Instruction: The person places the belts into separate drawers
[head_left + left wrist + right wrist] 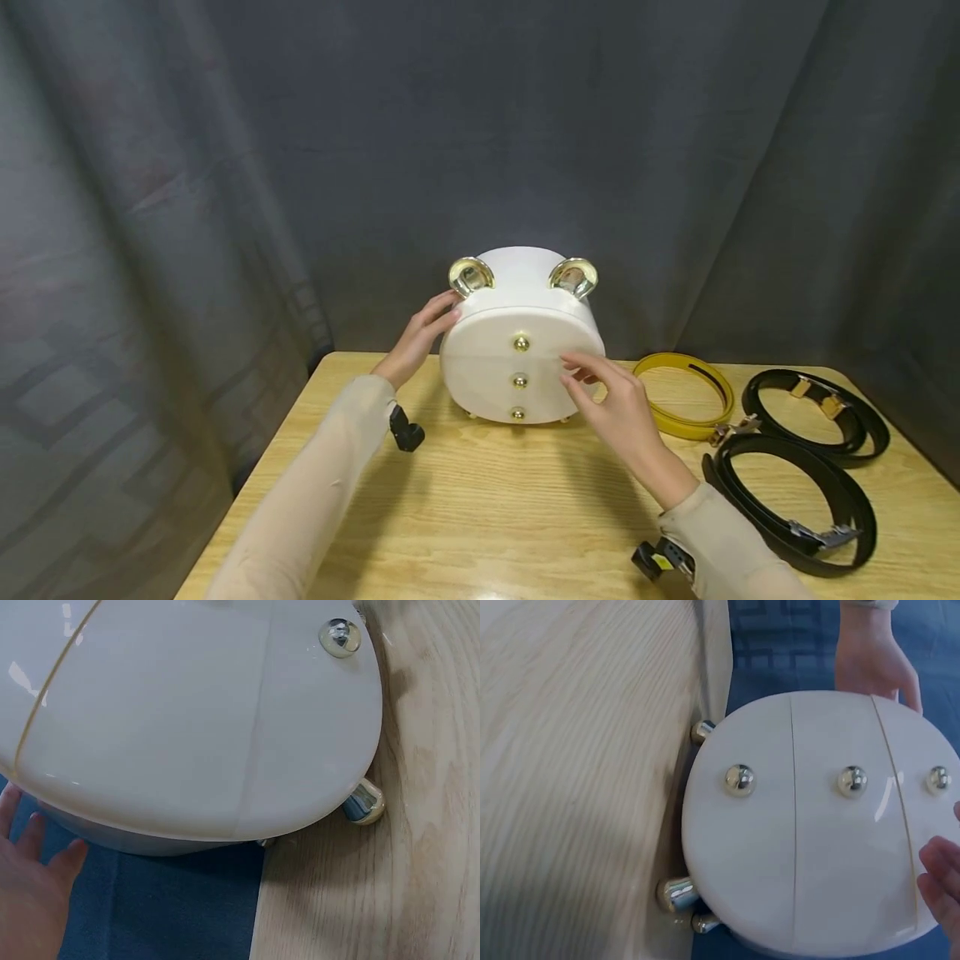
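A white rounded storage box (480,358) stands on short gold feet (364,802) on the table. Two gold ears (574,277) top it, and three gold ball knobs (740,780) run down its front, which thin seams divide. At the box's upper left side is my left hand (422,337), fingers extended along the edge below the ear. My right hand (617,410) is in front of the right part of the front face, fingers loosely bent with thumb and fingertips apart. In the right wrist view, its fingertips (939,859) overlap the edge of the top section.
Right of the box lie a coiled yellow belt (678,427) and two coiled black belts, one (873,427) behind the other (862,521). The wooden table (480,517) ends just behind the box, against a dark grey curtain (525,125). Small cameras (405,431) sit on both wrists.
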The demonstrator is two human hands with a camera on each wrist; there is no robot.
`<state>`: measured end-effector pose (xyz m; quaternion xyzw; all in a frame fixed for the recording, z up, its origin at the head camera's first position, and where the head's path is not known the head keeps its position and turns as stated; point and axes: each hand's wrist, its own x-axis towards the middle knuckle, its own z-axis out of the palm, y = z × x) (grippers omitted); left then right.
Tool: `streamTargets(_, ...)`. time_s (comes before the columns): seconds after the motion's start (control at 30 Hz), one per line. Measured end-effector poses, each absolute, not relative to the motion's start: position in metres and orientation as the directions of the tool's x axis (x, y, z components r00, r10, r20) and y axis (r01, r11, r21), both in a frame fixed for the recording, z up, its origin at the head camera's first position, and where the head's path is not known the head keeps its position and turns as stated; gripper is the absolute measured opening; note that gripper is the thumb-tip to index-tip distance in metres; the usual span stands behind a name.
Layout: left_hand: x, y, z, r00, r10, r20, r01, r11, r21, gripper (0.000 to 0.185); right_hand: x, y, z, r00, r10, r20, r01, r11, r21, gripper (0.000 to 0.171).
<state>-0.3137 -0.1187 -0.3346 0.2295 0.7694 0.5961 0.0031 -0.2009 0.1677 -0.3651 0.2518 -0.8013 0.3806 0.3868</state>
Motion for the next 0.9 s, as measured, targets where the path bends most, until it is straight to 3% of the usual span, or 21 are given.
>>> streamTargets(0.5, -0.316, -0.115, -0.345, -0.905, 0.319, 0.281, 0.339, 0.145, 0.93, 0.05, -0.22, 0.133, -0.344, -0.685, -0.085, 0.724, -0.669, 0.466, -0.578, 0.029)
streamTargets(0.9, -0.315, -0.111, -0.347, -0.913, 0.303, 0.272, 0.314, 0.102, 0.944, 0.05, -0.226, 0.124, -0.344, -0.712, -0.052, 0.7, -0.642, 0.45, -0.62, 0.027)
